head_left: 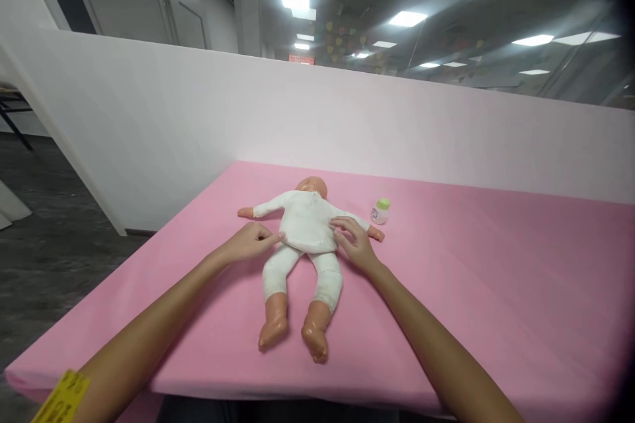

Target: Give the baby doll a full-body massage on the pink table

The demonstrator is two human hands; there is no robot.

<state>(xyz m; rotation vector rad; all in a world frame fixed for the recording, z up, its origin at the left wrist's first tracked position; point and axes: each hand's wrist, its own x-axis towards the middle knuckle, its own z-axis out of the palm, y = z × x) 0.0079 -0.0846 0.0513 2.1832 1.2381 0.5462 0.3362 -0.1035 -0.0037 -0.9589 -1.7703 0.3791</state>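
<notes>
A baby doll [315, 281] lies on its back on the pink-covered table, arms spread and feet toward me. It wears a white long-sleeved shirt [306, 221] and white trousers [327, 274]. At the shirt's lower left edge is my left hand [248, 242], its fingers curled and pinched on the hem. My right hand [356, 243] rests against the opposite side of the shirt, fingers stretched and slightly apart, below the doll's sleeve. Beyond that sleeve stands a small clear jar [378, 214] with a green lid.
The pink cloth [486, 291] covers the table out to its front and left edges. A white partition [397, 132] rises behind the table and along its left side. Dark floor [44, 211] shows at the left.
</notes>
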